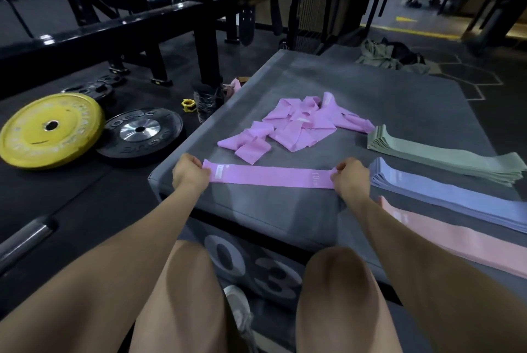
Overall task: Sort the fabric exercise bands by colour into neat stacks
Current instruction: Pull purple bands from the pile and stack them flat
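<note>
On top of the big grey mat (399, 101), close to its near edge, a person is holding one purple band (271, 177) flat and pulled out straight. The left hand (189, 171) pinches the left end of the band with curled fingers. The right hand (352, 177) pinches the right end the same way. The band lies across the mat from side to side, and it has a small white label near the left end and the number 10 near the right end.

Behind it, toward the middle of the mat, sits a messy pile of purple bands (296, 126), all bent and crossing over each other. It is near the held band but not touching it.

Along the right edge of the mat are three tidy stacks. The green stack (445, 154) is the farthest back, and one purple band from the pile reaches right up to its end. The blue stack (445, 195) comes next, just beside the right hand. The pink stack (456, 244) is the closest one, partly hidden behind the right arm.

Down on the dark floor to the left of the mat lie a yellow weight plate (51, 130) and a black weight plate (141, 131), side by side and touching. A small yellow clip (188, 105) sits just past them.
</note>
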The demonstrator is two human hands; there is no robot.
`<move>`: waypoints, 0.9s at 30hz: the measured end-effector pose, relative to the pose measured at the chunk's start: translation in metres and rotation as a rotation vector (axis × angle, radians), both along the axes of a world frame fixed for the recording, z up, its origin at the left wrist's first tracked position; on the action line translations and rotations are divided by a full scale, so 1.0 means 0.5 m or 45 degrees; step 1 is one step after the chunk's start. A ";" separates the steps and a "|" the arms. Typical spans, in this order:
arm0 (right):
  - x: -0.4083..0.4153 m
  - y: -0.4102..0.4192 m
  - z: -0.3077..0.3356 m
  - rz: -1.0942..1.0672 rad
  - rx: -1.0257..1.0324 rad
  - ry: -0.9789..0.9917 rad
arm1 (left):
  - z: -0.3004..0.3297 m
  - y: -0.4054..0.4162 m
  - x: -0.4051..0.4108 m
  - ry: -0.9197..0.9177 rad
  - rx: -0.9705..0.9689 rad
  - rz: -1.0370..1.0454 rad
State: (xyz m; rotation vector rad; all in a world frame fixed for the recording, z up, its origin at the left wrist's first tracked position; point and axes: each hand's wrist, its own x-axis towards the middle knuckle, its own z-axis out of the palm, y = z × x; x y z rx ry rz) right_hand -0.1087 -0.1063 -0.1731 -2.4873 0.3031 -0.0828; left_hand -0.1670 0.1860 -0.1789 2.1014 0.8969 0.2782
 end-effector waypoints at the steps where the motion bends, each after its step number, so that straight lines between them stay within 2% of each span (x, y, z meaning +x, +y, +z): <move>1: -0.001 0.001 0.000 0.022 -0.059 -0.028 | 0.001 -0.002 0.000 0.004 0.022 -0.032; 5: -0.006 0.017 0.013 0.232 -0.268 -0.196 | 0.005 -0.010 -0.008 -0.017 0.304 -0.159; 9: -0.009 0.060 0.012 0.716 -0.257 -0.032 | 0.009 -0.022 -0.004 -0.128 0.498 -0.553; 13: -0.010 0.067 0.004 0.848 -0.390 0.120 | -0.001 -0.026 0.011 0.153 0.592 -0.863; 19: 0.013 0.061 0.018 0.877 -0.406 0.116 | 0.024 -0.029 0.027 0.260 0.676 -0.897; 24: 0.048 0.093 0.041 0.795 -0.184 0.016 | 0.047 -0.032 0.079 0.007 0.423 -0.775; 27: 0.067 0.120 0.050 0.806 -0.157 -0.010 | 0.048 -0.046 0.107 0.028 0.447 -0.765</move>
